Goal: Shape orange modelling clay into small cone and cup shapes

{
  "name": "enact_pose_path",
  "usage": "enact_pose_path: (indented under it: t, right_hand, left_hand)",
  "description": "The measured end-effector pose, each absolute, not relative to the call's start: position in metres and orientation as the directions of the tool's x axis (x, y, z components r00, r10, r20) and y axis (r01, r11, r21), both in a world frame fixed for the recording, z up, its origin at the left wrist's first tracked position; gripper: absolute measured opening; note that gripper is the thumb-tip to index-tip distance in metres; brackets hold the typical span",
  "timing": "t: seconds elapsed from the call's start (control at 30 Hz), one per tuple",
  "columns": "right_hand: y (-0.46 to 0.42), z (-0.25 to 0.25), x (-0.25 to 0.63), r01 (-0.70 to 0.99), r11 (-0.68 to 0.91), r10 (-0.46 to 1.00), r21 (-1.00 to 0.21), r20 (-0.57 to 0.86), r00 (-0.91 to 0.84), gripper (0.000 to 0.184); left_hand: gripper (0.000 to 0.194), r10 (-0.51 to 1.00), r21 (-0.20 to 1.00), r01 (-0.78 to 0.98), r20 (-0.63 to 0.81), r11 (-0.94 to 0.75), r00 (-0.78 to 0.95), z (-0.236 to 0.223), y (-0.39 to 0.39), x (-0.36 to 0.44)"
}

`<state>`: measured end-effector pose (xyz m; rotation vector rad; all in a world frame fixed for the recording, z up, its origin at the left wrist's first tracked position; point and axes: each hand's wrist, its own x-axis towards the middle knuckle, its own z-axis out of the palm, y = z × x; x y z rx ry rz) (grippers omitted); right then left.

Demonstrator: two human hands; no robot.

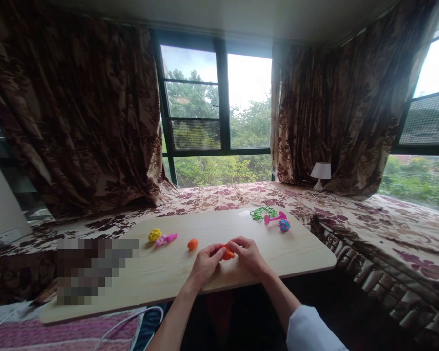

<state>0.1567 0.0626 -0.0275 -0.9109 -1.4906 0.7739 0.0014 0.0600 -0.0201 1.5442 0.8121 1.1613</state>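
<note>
Near the front edge of the pale wooden table [168, 278], my left hand [206, 263] and my right hand [251, 254] pinch an orange lump of what looks like modelling clay [228, 252] between them. Fingers of both hands cover part of its sides. A smaller rounded orange lump [192, 244] lies on the tabletop just left of my left hand. Farther left sit a bumpy yellow lump [154, 235] and a pink piece [171, 237] with a paler, uneven end touching or close to the yellow one.
At the table's back right are tangled green strands [262, 213], a pink dumbbell-shaped piece [273, 219] and a blue ball with pink spots [284, 225]. A white lamp [320, 174] stands on the floral-covered ledge [223, 195]. White cable [131, 317] runs below the table's left front. One patch at left is pixelated.
</note>
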Motion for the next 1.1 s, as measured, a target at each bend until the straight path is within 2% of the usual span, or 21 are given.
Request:
enact_pose_path:
  t: [0.33,0.53,0.77,1.1]
  right_hand:
    - [0.0599,-0.0279,0.1567,0.120,0.483,0.875,-0.868,0.484,-0.017,0.021]
    - [0.0588,-0.0240,0.1564,0.127,0.478,0.877,-0.869,0.481,-0.009,0.026]
    - [0.0565,-0.0231,0.1556,0.142,0.495,0.867,-0.857,0.497,-0.019,0.021]
    - [0.0577,-0.0227,0.1547,0.116,0.470,0.882,-0.875,0.469,-0.033,0.028]
  left_hand:
    - [0.030,0.893,0.947,-0.042,0.313,-0.317,0.323,-0.0170,0.0590,0.0006]
    - [0.034,0.921,0.964,-0.060,0.267,-0.261,0.283,-0.0177,0.0579,0.0027]
    - [0.030,0.926,0.962,-0.018,0.269,-0.274,0.264,-0.0203,0.0597,0.0030]
    - [0.030,0.923,0.961,-0.062,0.276,-0.269,0.269,-0.0219,0.0615,0.0020]
